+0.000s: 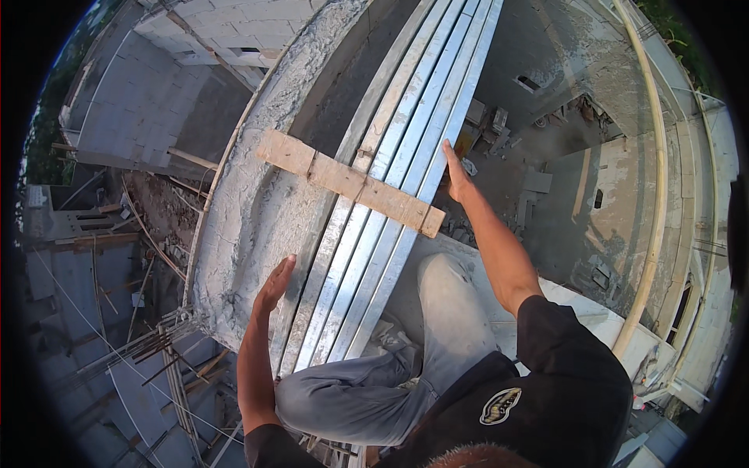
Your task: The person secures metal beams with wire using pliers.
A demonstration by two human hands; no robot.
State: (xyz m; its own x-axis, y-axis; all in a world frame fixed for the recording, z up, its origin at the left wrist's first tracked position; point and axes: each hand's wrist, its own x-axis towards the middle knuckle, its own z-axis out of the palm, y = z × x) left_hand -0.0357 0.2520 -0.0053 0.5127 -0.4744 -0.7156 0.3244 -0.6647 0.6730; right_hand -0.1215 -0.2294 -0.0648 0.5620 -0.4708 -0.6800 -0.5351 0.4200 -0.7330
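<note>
A bundle of several long silvery metal tubes (343,269) lies side by side, running from near my knees away to the upper right. Across them rests a short worn wooden board (347,181), its left end over the concrete. My left hand (275,282) is held flat with fingers straight, just left of the tubes and above the concrete. Beside the right edge of the outermost tube is my right hand (458,178), edge-on with fingers stretched; whether it touches the metal I cannot tell. Neither hand holds anything.
Rough wet-looking concrete (234,234) fills a curved ledge on the left. Drops open on both sides, with a rubble-strewn floor (519,171) down on the right. A long pale pole (651,156) curves along the far right. Bent rebar (168,331) sticks out at lower left.
</note>
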